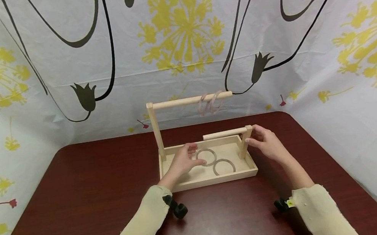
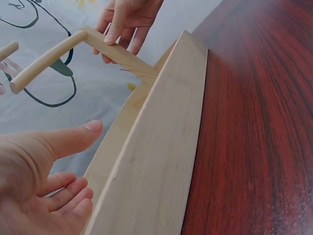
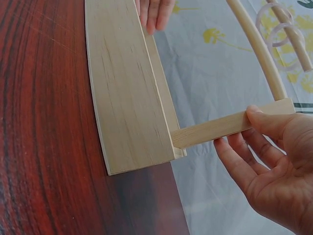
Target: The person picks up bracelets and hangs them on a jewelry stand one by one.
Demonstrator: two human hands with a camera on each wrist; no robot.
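A shallow wooden tray [image 1: 216, 181] carries a short post [image 1: 243, 148] at its right end, with a wooden dowel [image 1: 224, 133] pointing left from the top. My right hand [image 1: 268, 143] pinches this post near its top, thumb on the near face and fingers behind. Over the tray's left half, my left hand [image 1: 183, 162] holds nothing, thumb apart from its loosely bent fingers. Two clear rings lie in the tray: the farther ring [image 1: 215, 156] right by the left thumb, the nearer ring [image 1: 234, 165] to its right. In the left wrist view the tray's wall [image 2: 151, 142] hides both.
A tall post [image 1: 156, 132] rises from the tray's left end, holding a longer dowel [image 1: 180, 102]. A few pinkish clear rings [image 1: 201, 106] hang near its free right end. Dark reddish table [image 1: 96, 196] surrounds the tray, and a patterned cloth [image 1: 117, 63] hangs behind.
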